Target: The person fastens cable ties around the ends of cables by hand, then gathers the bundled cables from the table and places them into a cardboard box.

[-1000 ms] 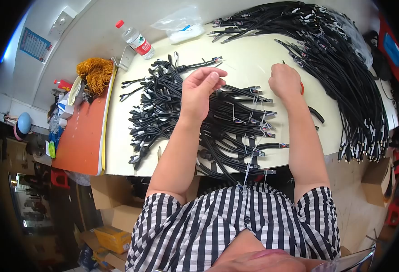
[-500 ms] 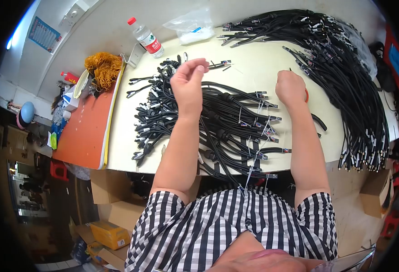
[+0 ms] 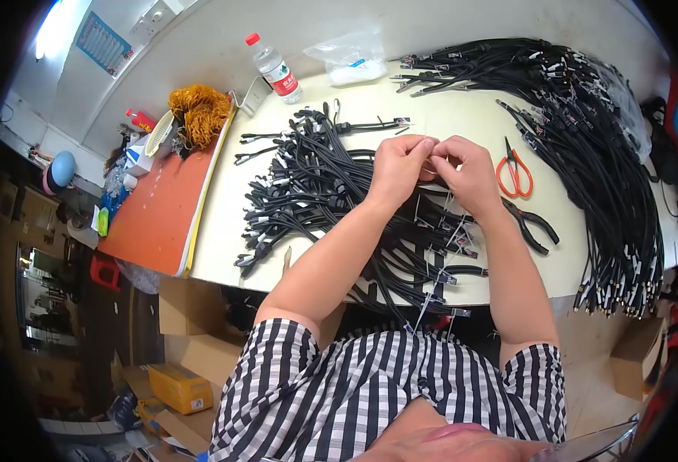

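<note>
The right hand [image 3: 466,171] is no longer covering the red-handled scissors [image 3: 511,157], which are lying toward the tabletop's [image 3: 220,223] right edge, and is now meeting the left hand [image 3: 397,171]. Both grips are closing in fingertip pinches, freeing them to work together; what they are pinching, I cannot tell. The black cables [image 3: 320,208] are lying beneath, spreading toward the near edge.
</note>
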Motion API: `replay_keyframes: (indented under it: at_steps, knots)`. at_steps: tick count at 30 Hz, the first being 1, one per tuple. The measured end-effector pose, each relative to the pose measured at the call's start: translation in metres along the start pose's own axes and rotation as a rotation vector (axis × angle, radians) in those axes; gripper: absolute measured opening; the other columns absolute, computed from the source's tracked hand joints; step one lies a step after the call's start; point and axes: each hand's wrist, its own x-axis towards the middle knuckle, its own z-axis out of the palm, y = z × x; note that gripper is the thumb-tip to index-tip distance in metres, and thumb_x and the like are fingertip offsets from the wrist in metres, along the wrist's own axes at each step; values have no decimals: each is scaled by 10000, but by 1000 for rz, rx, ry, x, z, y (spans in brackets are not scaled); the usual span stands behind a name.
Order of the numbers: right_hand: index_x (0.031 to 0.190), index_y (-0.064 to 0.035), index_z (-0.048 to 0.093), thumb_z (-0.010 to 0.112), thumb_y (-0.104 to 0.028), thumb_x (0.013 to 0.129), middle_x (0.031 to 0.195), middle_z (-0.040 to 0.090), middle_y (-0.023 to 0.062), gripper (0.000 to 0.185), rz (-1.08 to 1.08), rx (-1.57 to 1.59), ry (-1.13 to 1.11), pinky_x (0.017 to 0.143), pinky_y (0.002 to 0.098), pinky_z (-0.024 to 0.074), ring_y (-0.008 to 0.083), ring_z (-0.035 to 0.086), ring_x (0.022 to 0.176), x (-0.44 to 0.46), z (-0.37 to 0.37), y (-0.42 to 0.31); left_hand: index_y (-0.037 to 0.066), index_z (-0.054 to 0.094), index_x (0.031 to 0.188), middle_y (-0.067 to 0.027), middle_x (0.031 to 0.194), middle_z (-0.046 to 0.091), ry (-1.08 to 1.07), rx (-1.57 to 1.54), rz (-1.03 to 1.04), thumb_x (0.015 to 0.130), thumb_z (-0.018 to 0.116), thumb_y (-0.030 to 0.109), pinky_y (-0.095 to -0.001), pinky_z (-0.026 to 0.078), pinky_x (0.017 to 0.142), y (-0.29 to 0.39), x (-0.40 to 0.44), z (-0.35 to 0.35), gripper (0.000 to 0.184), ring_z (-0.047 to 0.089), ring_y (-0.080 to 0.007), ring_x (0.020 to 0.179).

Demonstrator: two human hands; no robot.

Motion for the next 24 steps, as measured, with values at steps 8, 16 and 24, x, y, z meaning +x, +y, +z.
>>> replay_keyframes:
  at_steps: [8, 16, 24]
  knots:
    - [863, -84, 712, 722, -105, 755, 907, 670, 21, 111, -327, -512, 76, 919, 377, 334, 196, 551, 924, 3, -13, -15, -10, 713, 881, -64, 694, 649, 38, 828, 475, 863, 667, 129, -280, 454, 576, 8, -10, -10, 147, 581, -113, 617]
    - [829, -24, 695, 679, -102, 820, 698, 636, 31, 81, 191, 88, -94, 681, 250, 448, 109, 571, 741, -2, 1, -6, 30, 664, 967, -42, 855, 685, 72, -271, 87, 855, 691, 55, -187, 469, 612, -2, -12, -21, 118, 600, -69, 694]
    - [863, -6, 691, 637, -50, 834, 845, 663, 37, 76, 272, 397, -184, 739, 230, 453, 100, 594, 780, -2, 1, -16, 11, 657, 983, -66, 869, 692, 142, -477, -7, 852, 691, 51, -188, 491, 610, -3, -10, -22, 141, 601, -74, 674]
